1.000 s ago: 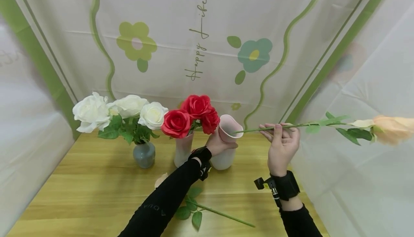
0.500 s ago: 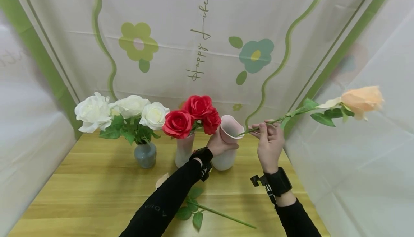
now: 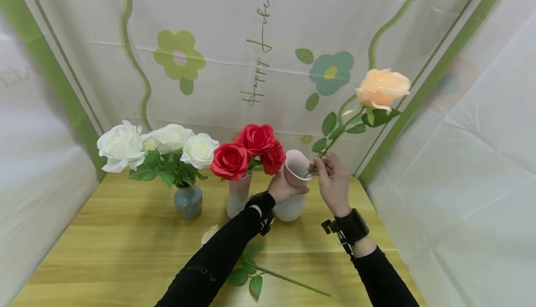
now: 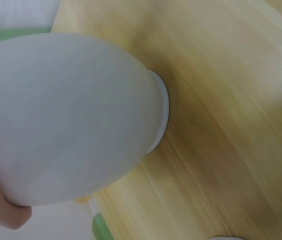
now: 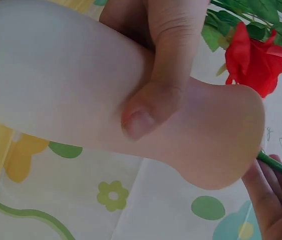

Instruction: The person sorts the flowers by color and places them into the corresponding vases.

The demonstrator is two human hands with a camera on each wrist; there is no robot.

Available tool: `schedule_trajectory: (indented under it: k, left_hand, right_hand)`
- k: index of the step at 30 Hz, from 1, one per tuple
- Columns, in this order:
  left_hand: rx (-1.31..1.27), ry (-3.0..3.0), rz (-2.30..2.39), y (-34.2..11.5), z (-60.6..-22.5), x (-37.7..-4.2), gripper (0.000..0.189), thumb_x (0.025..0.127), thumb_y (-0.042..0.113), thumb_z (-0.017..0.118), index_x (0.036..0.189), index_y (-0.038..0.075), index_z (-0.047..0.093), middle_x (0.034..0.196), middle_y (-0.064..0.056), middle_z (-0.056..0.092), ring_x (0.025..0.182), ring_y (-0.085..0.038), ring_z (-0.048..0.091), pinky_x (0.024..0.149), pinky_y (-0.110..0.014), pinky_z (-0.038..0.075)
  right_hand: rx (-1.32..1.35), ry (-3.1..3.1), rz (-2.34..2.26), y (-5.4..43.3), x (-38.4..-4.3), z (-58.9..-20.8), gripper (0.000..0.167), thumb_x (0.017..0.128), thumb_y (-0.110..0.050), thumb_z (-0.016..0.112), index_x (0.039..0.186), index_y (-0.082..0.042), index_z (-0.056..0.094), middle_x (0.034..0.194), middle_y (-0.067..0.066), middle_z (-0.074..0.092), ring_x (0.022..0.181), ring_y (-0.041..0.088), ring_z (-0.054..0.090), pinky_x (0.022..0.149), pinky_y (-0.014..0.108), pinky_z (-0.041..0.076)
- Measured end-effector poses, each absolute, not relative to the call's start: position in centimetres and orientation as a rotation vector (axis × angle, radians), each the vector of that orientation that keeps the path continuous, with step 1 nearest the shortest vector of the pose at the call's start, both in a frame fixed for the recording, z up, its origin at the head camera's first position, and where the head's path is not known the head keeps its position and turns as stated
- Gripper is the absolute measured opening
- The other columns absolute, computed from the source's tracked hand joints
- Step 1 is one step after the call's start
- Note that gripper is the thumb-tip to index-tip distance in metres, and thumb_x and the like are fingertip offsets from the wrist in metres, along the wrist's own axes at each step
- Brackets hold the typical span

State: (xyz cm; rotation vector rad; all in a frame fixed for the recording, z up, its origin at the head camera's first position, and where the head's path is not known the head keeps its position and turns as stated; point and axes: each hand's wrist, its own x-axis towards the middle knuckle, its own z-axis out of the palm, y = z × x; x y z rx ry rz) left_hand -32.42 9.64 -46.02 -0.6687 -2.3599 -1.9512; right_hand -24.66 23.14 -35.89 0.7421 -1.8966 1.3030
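A pink-and-white vase (image 3: 291, 208) stands on the table, and my left hand (image 3: 284, 187) grips its neck. In the right wrist view the left thumb (image 5: 148, 112) lies across the vase's side. My right hand (image 3: 336, 183) pinches the green stem of a peach rose (image 3: 383, 88) just right of the vase. The stem's lower end is inside the vase mouth, and the bloom leans up to the right. In the left wrist view the vase body (image 4: 75, 117) fills the left half, with its foot on the wood. How deep the stem reaches is hidden.
Red roses (image 3: 229, 161) stand in a second pink vase (image 3: 237, 197) close to my left wrist. White roses (image 3: 121, 144) fill a blue-grey vase (image 3: 187, 201) farther left. Another peach rose (image 3: 209, 233) lies on the table (image 3: 125, 260), partly under my left forearm.
My right hand has moved left and turned toward the vase. The peach rose has swung from nearly level to tilted upright, its stem end staying at the mouth. The left hand keeps its grip.
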Motion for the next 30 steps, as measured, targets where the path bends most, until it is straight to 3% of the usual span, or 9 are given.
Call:
schedule_trajectory:
  k: [10,14,19,24,30]
  left_hand:
    - [-0.661,-2.391,-1.951,9.8,-46.3,-32.7,0.108,0.071,0.022,0.090,0.154,0.020,0.021,0.138,-0.005,0.048,0.124,-0.020,0.048,0.106,-0.037,0.037]
    - [-0.661,-2.384,-1.953,9.7,-46.5,-32.8,0.108,0.071,0.021,0.090,0.154,0.020,0.020,0.138,-0.006,0.048,0.125,-0.021,0.047,0.106,-0.039,0.037]
    - [-0.674,-2.357,-1.966,9.6,-46.5,-32.9,0.108,0.071,0.020,0.090,0.154,0.020,0.020,0.138,-0.005,0.047,0.125,-0.021,0.047,0.107,-0.040,0.036]
    - [-0.700,-2.353,-1.982,9.5,-46.2,-32.7,0.101,0.074,0.017,0.088,0.152,0.018,0.023,0.138,-0.005,0.047,0.126,-0.021,0.046,0.108,-0.041,0.035]
    - [-0.703,-2.374,-1.972,9.4,-46.1,-32.4,0.102,0.077,0.017,0.086,0.154,0.017,0.020,0.144,-0.006,0.042,0.132,-0.022,0.041,0.110,-0.040,0.031]
  right_hand:
    - [0.691,-1.993,1.143,23.8,-26.8,-37.4,0.011,0.095,0.012,0.054,0.105,0.011,0.059,0.076,0.023,0.066,0.060,0.035,0.066,0.056,0.043,0.056]
    - [0.677,-2.008,1.126,24.3,-27.6,-38.0,0.013,0.097,0.003,0.057,0.107,0.005,0.066,0.078,0.017,0.068,0.063,0.028,0.067,0.058,0.034,0.057]
    - [0.649,-2.054,0.968,24.5,-28.0,-38.1,0.009,0.093,-0.002,0.068,0.096,0.004,0.074,0.083,0.010,0.070,0.070,0.020,0.067,0.066,0.020,0.052]
    - [0.617,-2.125,0.900,24.5,-28.0,-38.4,0.013,0.088,-0.004,0.074,0.097,0.005,0.076,0.094,0.012,0.067,0.083,0.025,0.062,0.064,0.033,0.046]
    - [0.583,-2.185,0.901,24.7,-28.3,-39.0,0.012,0.087,-0.006,0.075,0.090,0.006,0.076,0.104,0.019,0.065,0.099,0.034,0.056,0.082,0.047,0.042]
